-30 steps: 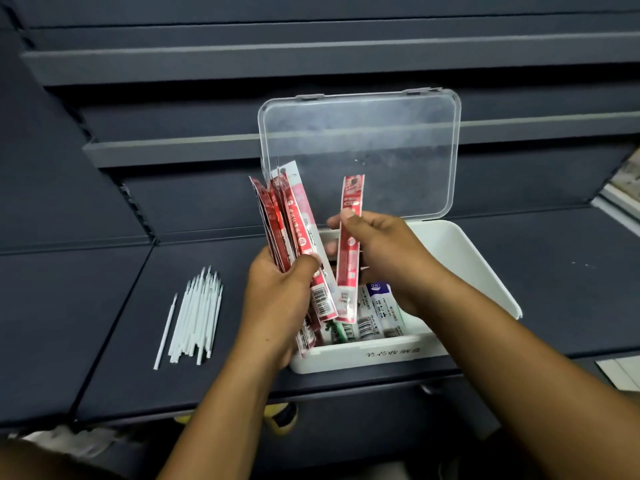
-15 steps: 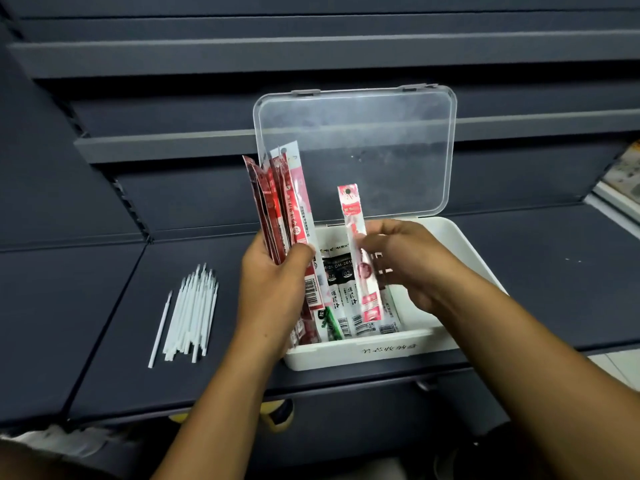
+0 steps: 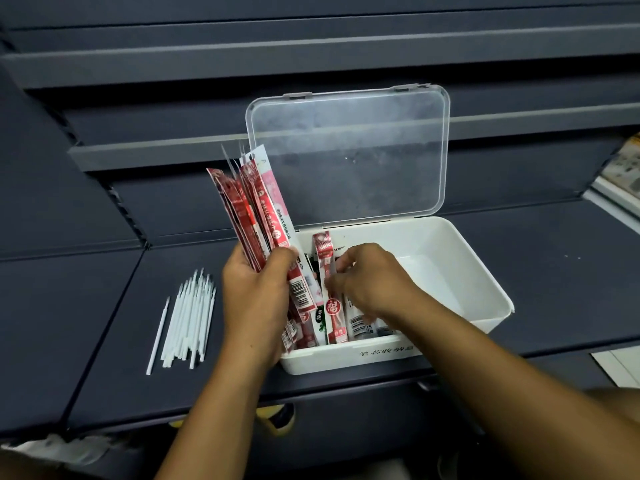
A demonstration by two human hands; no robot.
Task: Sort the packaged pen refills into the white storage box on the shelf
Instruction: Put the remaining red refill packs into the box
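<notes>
The white storage box [image 3: 485, 292] stands on the dark shelf with its clear lid [image 3: 346, 150] tilted up behind it. My left hand [image 3: 256, 299] grips a fanned bundle of red packaged pen refills [image 3: 256, 209] at the box's left end. My right hand [image 3: 370, 282] reaches into the box and pinches one red refill pack [image 3: 327, 271] that lies among the packs in the box [image 3: 360, 327]. The right half of the box is bare white.
Several loose white refill tubes [image 3: 187, 323] lie in a pile on the shelf [image 3: 104, 358] left of the box. Dark slatted shelf panels rise behind. Printed goods [image 3: 623, 168] sit at the far right edge.
My right hand has carried the single red pack down from upright in the air into the box beside the other packs. My left hand with its bundle has stayed put.
</notes>
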